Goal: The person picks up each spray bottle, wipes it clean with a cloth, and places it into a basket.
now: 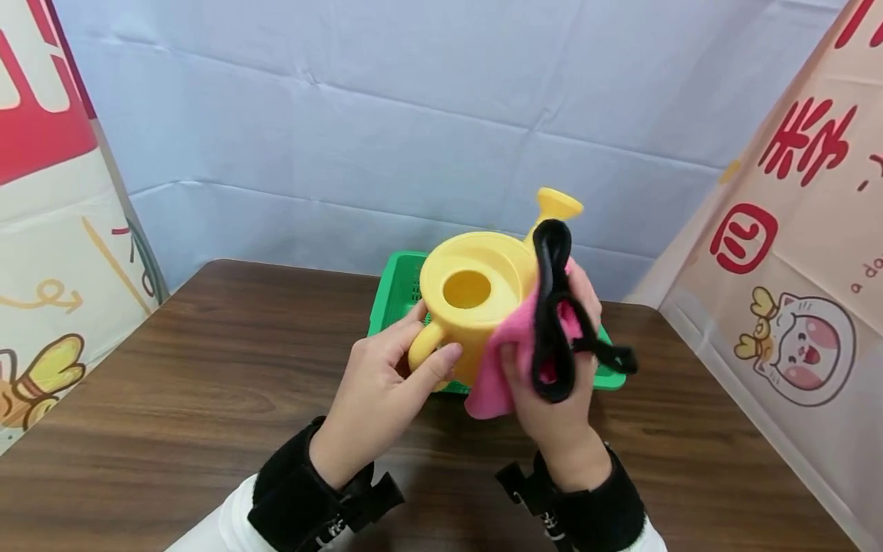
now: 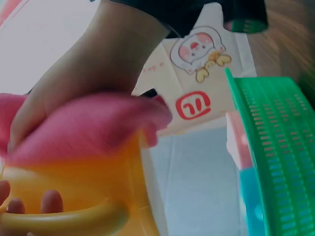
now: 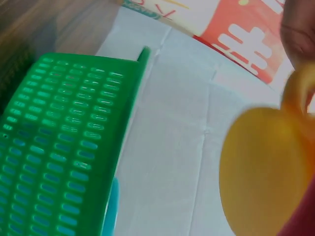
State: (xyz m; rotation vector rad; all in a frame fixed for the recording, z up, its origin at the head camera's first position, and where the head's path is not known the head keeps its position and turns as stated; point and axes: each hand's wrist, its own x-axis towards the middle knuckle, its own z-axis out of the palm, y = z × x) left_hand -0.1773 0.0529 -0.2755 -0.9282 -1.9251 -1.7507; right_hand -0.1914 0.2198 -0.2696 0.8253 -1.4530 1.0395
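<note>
A yellow watering can (image 1: 507, 268) is held over the green basket, its round opening facing up and its spout toward the far right. My left hand (image 1: 375, 387) grips the can's handle, the thumb on the near side; the fingers behind the handle show in the left wrist view. My right hand (image 1: 562, 418) holds a pink cloth (image 1: 498, 376) against the can's right side. A black looped strap (image 1: 543, 330) lies across the cloth and this hand, hiding some fingers. In the left wrist view the cloth (image 2: 88, 130) spreads over the can's yellow wall.
The slotted green basket (image 1: 400, 284) rests on the brown wooden table (image 1: 276, 345) behind the can. Pink and blue things (image 2: 252, 196) show beside the basket's wall in the left wrist view. A pale cloth backdrop (image 1: 345, 138) and printed side sheets (image 1: 773, 322) surround the table.
</note>
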